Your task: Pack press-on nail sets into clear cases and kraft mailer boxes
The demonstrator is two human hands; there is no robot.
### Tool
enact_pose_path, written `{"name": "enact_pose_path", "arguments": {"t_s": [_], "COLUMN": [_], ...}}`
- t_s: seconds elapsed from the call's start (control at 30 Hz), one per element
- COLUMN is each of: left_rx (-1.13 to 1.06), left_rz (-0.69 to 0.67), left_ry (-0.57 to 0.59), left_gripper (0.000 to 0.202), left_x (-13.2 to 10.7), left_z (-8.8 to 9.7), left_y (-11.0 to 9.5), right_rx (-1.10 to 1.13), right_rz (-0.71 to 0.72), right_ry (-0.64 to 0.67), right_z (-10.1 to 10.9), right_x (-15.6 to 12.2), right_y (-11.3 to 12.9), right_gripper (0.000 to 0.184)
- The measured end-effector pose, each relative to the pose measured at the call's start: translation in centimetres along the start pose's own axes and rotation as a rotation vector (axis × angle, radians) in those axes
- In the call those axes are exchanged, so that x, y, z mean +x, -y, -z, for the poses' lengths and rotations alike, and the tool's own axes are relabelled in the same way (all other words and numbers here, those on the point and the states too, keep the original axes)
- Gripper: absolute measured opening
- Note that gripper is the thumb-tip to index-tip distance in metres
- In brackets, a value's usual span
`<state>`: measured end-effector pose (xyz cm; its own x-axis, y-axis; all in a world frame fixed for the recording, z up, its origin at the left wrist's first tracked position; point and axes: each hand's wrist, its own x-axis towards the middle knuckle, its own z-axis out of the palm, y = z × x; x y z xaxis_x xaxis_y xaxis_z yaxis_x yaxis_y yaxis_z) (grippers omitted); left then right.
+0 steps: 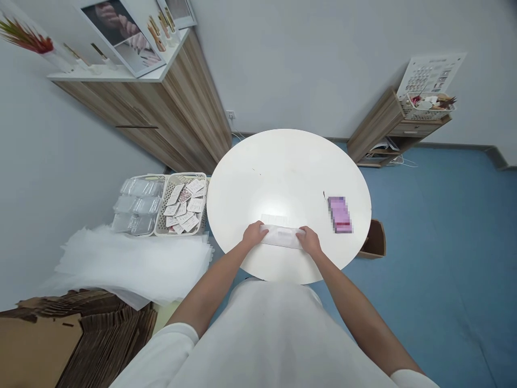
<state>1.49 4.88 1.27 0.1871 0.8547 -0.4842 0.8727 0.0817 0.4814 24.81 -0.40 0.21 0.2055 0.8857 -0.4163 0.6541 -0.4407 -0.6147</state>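
White strip (281, 237): held just above or on the desk (291, 156), close to its near edge, directly between left grip (254, 234) and right grip (309, 240); material hard to tell.
Long axis: running left to right from thumb to thumb, right end dipping slightly toward the body; touched at both ends, so neither side nearer.
Thumbs and fingers: pinching one end of the white strip on each side.
Pale sheet (274, 219): lying flat just beyond the white strip, nearer the left grip.
Purple item (340, 214): lying well to the right on the desk, nearer the right grip; masked by coarse squares, any brand unreadable.
Printed cards (187, 205): heaped in a basket (205, 203) left of the desk, lettering too small to read.
Poster (432, 73): propped upright at far right, showing small pictures and text, illegible from here.
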Motion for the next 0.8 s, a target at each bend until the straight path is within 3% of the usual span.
{"name": "enact_pose_path", "arguments": {"t_s": [0.13, 0.23, 0.37, 0.47, 0.57, 0.8], "left_rx": [0.1, 0.203, 0.315, 0.376, 0.399, 0.397], "left_rz": [-0.016, -0.229, -0.551, -0.586, -0.575, -0.585], "left_ry": [-0.17, -0.258, -0.078, 0.02, 0.042, 0.042], "left_gripper": [0.045, 0.048, 0.045, 0.048, 0.053, 0.055], "left_x": [-0.7, -2.0, -3.5, -4.0, -4.0, -4.1], "left_z": [0.0, -0.4, -2.0, -3.2, -3.7, -3.9], "left_y": [0.0, -0.5, -1.8, -2.3, -2.3, -2.1], "right_rx": [0.024, 0.128, 0.224, 0.32, 0.446, 0.461], "right_rz": [-0.005, -0.063, -0.067, -0.089, -0.167, -0.224], "right_ry": [-0.178, -0.259, -0.244, -0.255, -0.24, -0.007], "right_z": [-0.5, -1.5, -3.5, -4.3, -4.0, -1.9], "right_x": [-0.7, -2.2, -3.7, -3.4, -2.4, -1.8], "right_y": [-1.3, -2.1, -2.4, -2.0, -1.6, -1.1], "right_gripper": [0.042, 0.053, 0.065, 0.073, 0.074, 0.032]}}
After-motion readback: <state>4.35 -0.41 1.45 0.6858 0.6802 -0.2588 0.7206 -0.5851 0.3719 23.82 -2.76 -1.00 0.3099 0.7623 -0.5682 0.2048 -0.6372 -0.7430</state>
